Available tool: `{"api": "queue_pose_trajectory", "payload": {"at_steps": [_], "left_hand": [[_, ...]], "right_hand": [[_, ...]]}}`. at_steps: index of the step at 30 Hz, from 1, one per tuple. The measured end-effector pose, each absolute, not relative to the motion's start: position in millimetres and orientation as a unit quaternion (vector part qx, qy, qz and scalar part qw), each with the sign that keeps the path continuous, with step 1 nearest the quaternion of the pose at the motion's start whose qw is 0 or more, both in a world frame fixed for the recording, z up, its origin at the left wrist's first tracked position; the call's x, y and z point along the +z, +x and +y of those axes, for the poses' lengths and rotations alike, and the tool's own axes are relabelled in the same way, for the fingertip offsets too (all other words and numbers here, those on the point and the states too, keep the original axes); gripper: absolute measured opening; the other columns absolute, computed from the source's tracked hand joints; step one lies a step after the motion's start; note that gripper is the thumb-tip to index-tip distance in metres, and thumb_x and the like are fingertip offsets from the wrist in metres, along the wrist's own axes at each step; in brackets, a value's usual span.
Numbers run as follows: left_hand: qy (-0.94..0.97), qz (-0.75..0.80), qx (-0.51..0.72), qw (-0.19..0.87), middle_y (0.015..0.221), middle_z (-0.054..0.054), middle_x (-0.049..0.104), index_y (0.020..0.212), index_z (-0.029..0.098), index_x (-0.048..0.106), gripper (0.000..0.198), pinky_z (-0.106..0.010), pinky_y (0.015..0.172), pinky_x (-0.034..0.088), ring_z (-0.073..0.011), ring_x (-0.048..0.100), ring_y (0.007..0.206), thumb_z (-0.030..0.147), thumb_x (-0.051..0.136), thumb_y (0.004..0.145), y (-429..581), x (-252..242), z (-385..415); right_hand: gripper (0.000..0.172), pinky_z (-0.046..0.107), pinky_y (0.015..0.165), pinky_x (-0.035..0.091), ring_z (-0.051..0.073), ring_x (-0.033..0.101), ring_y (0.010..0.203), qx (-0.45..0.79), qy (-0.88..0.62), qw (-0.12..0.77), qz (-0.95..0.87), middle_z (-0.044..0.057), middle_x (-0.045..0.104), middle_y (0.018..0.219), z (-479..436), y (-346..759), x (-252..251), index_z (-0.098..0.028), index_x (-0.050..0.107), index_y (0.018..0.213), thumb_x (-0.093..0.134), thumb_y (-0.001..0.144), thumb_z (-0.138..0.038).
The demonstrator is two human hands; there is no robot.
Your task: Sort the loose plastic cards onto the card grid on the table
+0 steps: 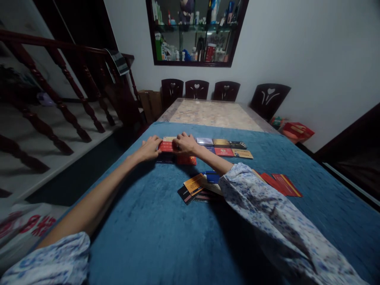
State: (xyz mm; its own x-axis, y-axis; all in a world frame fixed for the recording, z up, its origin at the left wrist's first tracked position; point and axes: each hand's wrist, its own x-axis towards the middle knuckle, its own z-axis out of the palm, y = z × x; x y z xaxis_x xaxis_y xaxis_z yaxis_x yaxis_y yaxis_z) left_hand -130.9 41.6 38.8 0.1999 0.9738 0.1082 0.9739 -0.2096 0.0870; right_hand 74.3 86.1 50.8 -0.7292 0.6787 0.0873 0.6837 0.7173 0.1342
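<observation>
A red card (pixel 166 147) lies between my hands on the blue cloth (pixel 130 213). My left hand (pixel 149 148) has its fingertips at the card's left edge, and my right hand (pixel 185 143) reaches over its right edge with curled fingers. Just below, a dark card (pixel 165 159) and another red card (pixel 186 160) lie flat. Right of my right hand are laid-out cards, among them a silver card (pixel 204 141), a gold card (pixel 221 143), a red card (pixel 224 152) and a yellow card (pixel 242 154). My right hand hides part of the arrangement.
Loose overlapping cards lie nearer me, including an orange card (pixel 193 184), a black card (pixel 185 194) and a blue card (pixel 211 177). Red cards (pixel 286 185) fan out past my right sleeve. Chairs (pixel 197 90) stand beyond the table; a wooden railing (pixel 59 59) runs along the left.
</observation>
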Motion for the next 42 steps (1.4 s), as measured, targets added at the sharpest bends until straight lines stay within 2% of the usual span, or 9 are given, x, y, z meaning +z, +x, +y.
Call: {"api": "queue_pose_trajectory", "payload": {"at_steps": [6,11,14,22,27,34,42], "left_hand": [[-0.782,-0.621,-0.054,-0.011,0.123,-0.013,0.057,0.12,0.019,0.062,0.041,-0.049,0.098,0.046,-0.032,0.053,0.115,0.026,0.053,0.08,-139.7,33.9,65.0],[-0.794,-0.606,-0.033,-0.023,0.118,-0.011,0.06,0.112,0.018,0.065,0.036,-0.037,0.096,0.048,-0.0271,0.057,0.11,0.029,0.058,0.079,-144.9,30.0,81.3],[-0.801,-0.598,-0.019,-0.03,0.115,-0.011,0.063,0.11,0.016,0.066,0.035,-0.034,0.092,0.049,-0.0259,0.06,0.105,0.028,0.058,0.078,-144.7,30.3,86.3],[-0.812,-0.58,-0.019,-0.061,0.104,-0.009,0.069,0.108,0.016,0.068,0.034,-0.032,0.085,0.049,-0.024,0.062,0.095,0.023,0.057,0.077,-141.5,33.0,87.1],[-0.82,-0.569,-0.017,-0.057,0.103,-0.01,0.067,0.105,0.016,0.069,0.035,-0.033,0.083,0.05,-0.0231,0.062,0.09,0.021,0.056,0.074,-142.6,30.7,91.0],[-0.822,-0.565,-0.013,-0.064,0.104,-0.011,0.064,0.104,0.015,0.066,0.034,-0.031,0.085,0.05,-0.0217,0.061,0.09,0.022,0.055,0.073,-147.6,24.2,97.3],[-0.825,-0.563,0.006,-0.052,0.105,-0.011,0.065,0.102,0.014,0.065,0.032,-0.032,0.087,0.05,-0.0228,0.061,0.093,0.022,0.055,0.073,-145.5,25.8,97.0]], "right_hand": [[0.044,0.049,0.091,0.045,0.035,0.047,0.12,-0.062,-0.369,-0.006,-0.927,0.02,0.058,0.13,98.3,65.2,51.2,-0.016,0.064,0.123,0.056,0.09,-0.045],[0.046,0.051,0.092,0.046,0.036,0.046,0.122,-0.041,-0.372,-0.023,-0.927,0.02,0.057,0.133,106.0,60.7,47.6,-0.015,0.065,0.124,0.058,0.09,-0.046],[0.045,0.05,0.092,0.046,0.036,0.047,0.122,-0.025,-0.376,-0.025,-0.926,0.02,0.057,0.134,108.7,59.8,46.8,-0.015,0.066,0.123,0.059,0.09,-0.046],[0.044,0.045,0.09,0.045,0.035,0.048,0.123,-0.011,-0.378,-0.027,-0.925,0.017,0.059,0.134,115.7,61.8,41.9,-0.018,0.067,0.123,0.059,0.089,-0.046],[0.044,0.044,0.088,0.045,0.035,0.048,0.122,-0.004,-0.373,-0.027,-0.927,0.016,0.06,0.134,118.3,62.9,41.4,-0.018,0.067,0.121,0.061,0.087,-0.045],[0.039,0.045,0.09,0.045,0.035,0.048,0.123,0.005,-0.363,-0.024,-0.931,0.014,0.06,0.134,118.0,63.7,44.1,-0.022,0.07,0.117,0.062,0.086,-0.044],[0.037,0.046,0.09,0.046,0.035,0.047,0.123,-0.002,-0.357,-0.04,-0.933,0.015,0.059,0.134,122.1,62.7,42.0,-0.021,0.07,0.117,0.059,0.088,-0.041]]}}
